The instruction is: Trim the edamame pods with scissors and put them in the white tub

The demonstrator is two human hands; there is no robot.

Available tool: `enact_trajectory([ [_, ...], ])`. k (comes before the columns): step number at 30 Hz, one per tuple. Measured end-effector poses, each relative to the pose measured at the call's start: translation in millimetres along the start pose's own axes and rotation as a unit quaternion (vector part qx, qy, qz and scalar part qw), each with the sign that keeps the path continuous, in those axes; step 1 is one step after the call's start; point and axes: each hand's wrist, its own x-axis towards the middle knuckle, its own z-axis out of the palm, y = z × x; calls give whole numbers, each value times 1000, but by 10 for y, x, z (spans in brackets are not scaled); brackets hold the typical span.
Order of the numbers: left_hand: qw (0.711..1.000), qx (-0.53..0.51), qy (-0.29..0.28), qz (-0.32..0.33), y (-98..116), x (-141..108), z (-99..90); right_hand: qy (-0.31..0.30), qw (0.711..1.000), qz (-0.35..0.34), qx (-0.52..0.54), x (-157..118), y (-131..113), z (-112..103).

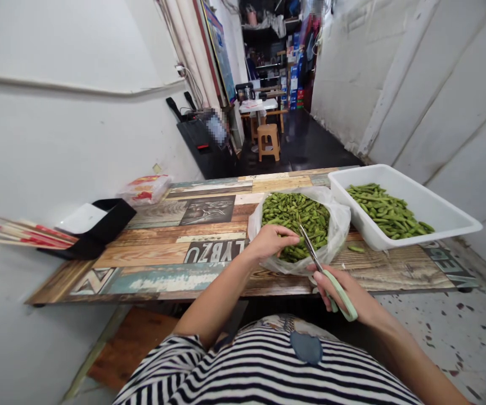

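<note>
A clear plastic bag [339,216] with its mouth spread wide sits on the table, filled with green edamame pods [296,211]. My left hand [274,242] is over the bag's near left part, its thumb and fingers pinched together just above the pods; what they hold is too small to tell. In my right hand [344,287] is a pair of scissors [321,270] with pale green handles. The blades point up and away over the pods, with their tips close to my left fingertips. One loose pod [355,248] lies right of the bag.
A white plastic tub [432,216] with more pods stands right of the bag. At the table's left end are a black holder [112,222] with red-wrapped chopsticks [44,233] and a plastic packet [145,188]. An orange stool [268,140] stands beyond the wood-patterned table [150,256].
</note>
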Motion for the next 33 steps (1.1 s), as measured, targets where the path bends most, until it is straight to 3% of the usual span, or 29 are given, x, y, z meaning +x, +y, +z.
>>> enact_trajectory([
  [13,999,38,-38,-1,94,-21,-49,20,997,-44,-62,-54,0,-102],
  [17,998,34,-58,-7,100,-27,-54,19,998,-17,-53,-54,-3,-79],
  [22,992,-94,-86,-24,17,43,-33,39,998,3,48,-7,73,-9],
  [29,953,-275,-106,-68,-37,99,49,23,986,26,165,-34,68,97],
  [33,939,-334,-73,-48,-24,105,61,6,984,9,178,-77,95,104],
])
